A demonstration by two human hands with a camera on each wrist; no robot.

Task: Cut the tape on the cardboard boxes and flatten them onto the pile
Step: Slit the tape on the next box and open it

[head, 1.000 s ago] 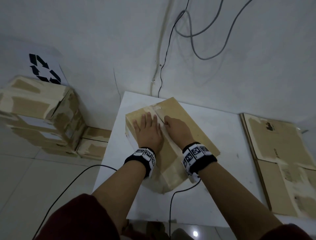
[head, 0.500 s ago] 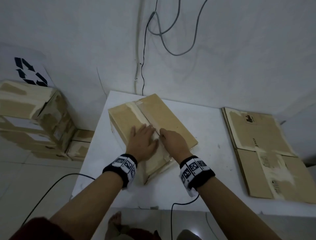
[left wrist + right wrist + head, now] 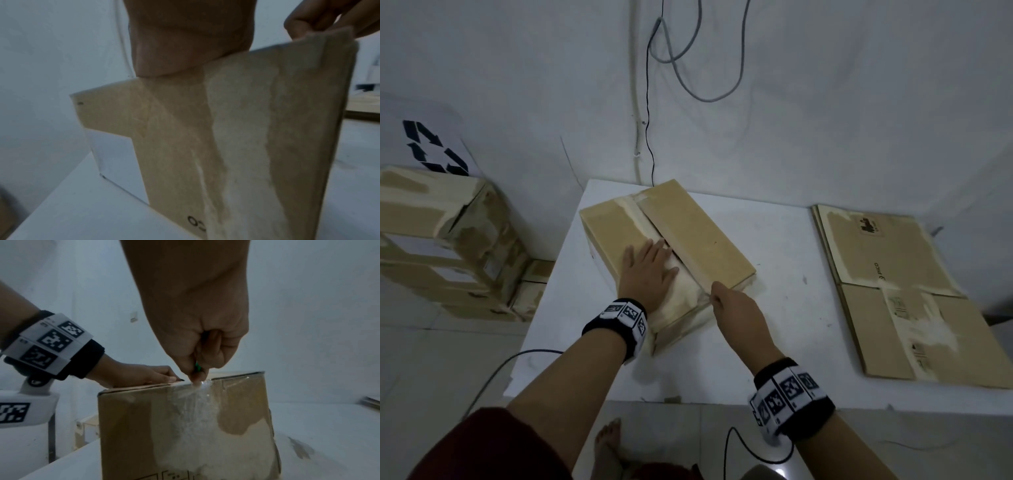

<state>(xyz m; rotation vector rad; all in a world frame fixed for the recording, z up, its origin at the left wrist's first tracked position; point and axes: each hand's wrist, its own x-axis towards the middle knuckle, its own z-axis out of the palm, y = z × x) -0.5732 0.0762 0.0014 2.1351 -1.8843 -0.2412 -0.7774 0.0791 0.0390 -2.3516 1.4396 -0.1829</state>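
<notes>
White table (image 3: 774, 359) bore one cardboard box (image 3: 698, 233). Right hand (image 3: 736, 308), fingers curled on a small green tool (image 3: 197, 367), met the box's near top edge; left hand (image 3: 650, 274) lay flat across its taped seam. Flattened cardboard pile (image 3: 900, 291) rested farther right.

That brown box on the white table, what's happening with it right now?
A person is slitting the tape on the brown cardboard box that sits on the white table. The left hand lies flat on the left top flap, holding it down. The right hand pinches a small green-handled cutter at the box's near top edge, where clear tape runs down the front. A pile of flattened brown cardboard lies to the right; taped boxes are stacked on the left.
</notes>
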